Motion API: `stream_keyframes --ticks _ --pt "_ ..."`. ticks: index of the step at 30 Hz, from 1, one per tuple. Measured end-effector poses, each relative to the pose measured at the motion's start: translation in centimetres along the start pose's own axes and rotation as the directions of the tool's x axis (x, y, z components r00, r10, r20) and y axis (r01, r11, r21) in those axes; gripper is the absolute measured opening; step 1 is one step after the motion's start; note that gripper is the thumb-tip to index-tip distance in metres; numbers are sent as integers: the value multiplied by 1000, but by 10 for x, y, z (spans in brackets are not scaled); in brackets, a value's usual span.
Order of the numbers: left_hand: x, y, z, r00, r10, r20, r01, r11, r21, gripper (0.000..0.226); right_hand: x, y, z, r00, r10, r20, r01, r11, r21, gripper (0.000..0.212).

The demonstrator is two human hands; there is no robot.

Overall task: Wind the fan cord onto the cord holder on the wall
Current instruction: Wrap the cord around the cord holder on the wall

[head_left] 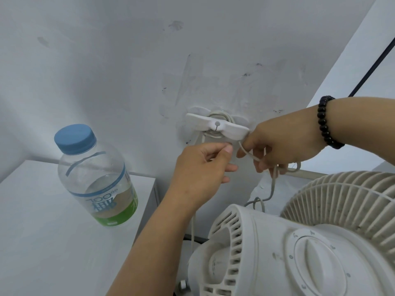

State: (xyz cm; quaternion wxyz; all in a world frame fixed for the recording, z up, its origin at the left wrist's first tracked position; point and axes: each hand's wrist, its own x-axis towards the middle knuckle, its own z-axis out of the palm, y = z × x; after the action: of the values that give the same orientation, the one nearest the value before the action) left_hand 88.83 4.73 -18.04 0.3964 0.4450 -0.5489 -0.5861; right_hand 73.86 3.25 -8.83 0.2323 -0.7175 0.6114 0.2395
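Note:
A white cord holder (198,120) with two flat wings is stuck on the wall, and a few turns of the pale fan cord (220,114) lie round its hub. My left hand (203,171) pinches a white piece of the cord just below the holder. To its right, under the holder's right wing, my right hand (284,142) grips the cord, which loops down from the fingers toward the white fan (299,248) at the lower right.
A clear plastic bottle (96,178) with a blue cap and green label stands on a white surface (42,231) at the left. A dark cable (372,67) runs diagonally at the upper right. The fan's grille fills the lower right corner.

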Motion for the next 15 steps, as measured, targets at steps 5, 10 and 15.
stream_keyframes --ticks 5,10,15 --pt "1 -1 1 999 17 42 -18 1000 17 15 0 2 2 994 -90 70 80 988 131 44" --pt "-1 1 0 988 0 156 7 999 -44 24 -3 -5 2 995 7 96 -13 998 53 24" --pt "1 0 -1 971 4 240 28 991 -128 24 -4 -7 0 998 39 50 -38 999 -18 9"
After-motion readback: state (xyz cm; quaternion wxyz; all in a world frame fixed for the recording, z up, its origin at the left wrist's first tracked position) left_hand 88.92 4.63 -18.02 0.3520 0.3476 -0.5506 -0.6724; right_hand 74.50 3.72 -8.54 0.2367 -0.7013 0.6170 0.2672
